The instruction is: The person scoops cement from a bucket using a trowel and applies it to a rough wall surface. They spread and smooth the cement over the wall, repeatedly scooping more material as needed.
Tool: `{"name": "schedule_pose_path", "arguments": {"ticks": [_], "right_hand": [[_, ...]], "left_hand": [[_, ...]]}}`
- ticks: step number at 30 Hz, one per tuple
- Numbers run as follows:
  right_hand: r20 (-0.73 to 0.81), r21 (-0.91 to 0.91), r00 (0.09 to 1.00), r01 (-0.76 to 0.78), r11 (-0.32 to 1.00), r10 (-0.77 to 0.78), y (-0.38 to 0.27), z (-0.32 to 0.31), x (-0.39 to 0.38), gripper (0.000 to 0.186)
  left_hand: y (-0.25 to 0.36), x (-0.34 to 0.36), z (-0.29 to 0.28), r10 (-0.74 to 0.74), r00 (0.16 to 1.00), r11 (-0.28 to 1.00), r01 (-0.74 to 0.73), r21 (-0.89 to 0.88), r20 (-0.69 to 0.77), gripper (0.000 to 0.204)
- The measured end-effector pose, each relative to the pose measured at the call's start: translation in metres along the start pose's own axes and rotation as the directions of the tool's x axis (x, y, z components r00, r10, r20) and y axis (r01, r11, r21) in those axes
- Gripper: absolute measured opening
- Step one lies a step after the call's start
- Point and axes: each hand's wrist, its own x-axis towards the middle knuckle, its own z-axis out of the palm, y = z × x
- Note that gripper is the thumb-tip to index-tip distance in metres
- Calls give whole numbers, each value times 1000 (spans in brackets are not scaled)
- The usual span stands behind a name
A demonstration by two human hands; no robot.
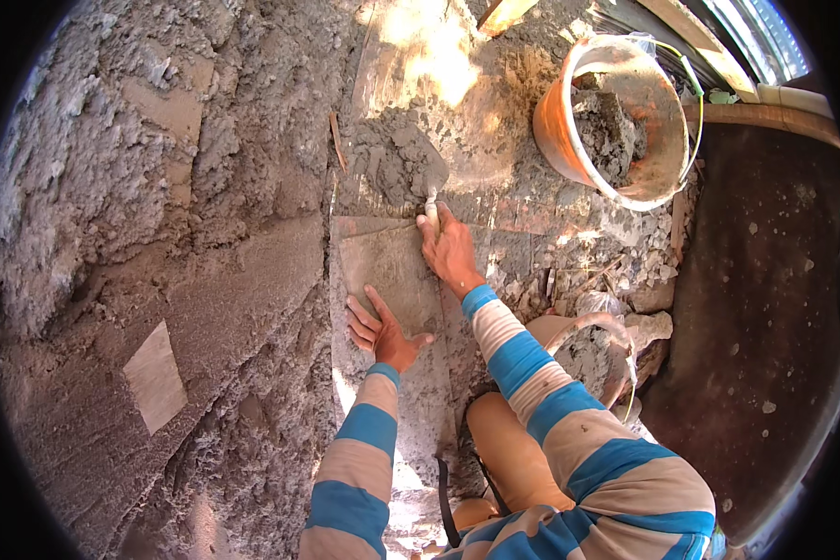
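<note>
My right hand (452, 250) is closed round the pale handle of a trowel (431, 201). Wet grey mortar (394, 159) is heaped at the trowel's far end and hides much of its blade. Nearer to me and to the left, my left hand (392, 343) rests with fingers spread on a mortar-smeared board (392, 257), holding nothing. Both forearms come up from the lower edge in blue and beige striped sleeves.
Rough mortar covers the wall surface (243, 177) at left, with a smoother band and a pale diamond-shaped patch (157, 378). An orange bucket (555, 131) with mortar stands far right, a second bucket (616, 329) by my right arm. A dark panel (756, 317) lies rightmost.
</note>
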Motion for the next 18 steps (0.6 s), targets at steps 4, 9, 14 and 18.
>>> {"name": "schedule_pose_path", "arguments": {"ticks": [4, 9, 14, 18], "right_hand": [[9, -52, 1000, -16, 999, 17, -4, 2, 0, 53], [21, -61, 1000, 3, 998, -1, -3, 0, 6, 52], [127, -72, 985, 126, 989, -116, -6, -10, 18, 48], [239, -23, 960, 159, 987, -149, -10, -19, 35, 47]], "left_hand": [[0, 0, -1, -4, 1000, 1000, 4, -10, 17, 160], [1, 0, -1, 11, 1000, 1000, -11, -20, 14, 160], [1, 0, -1, -12, 999, 1000, 13, -9, 33, 159], [1, 1, -2, -25, 999, 1000, 25, -8, 36, 159]]}}
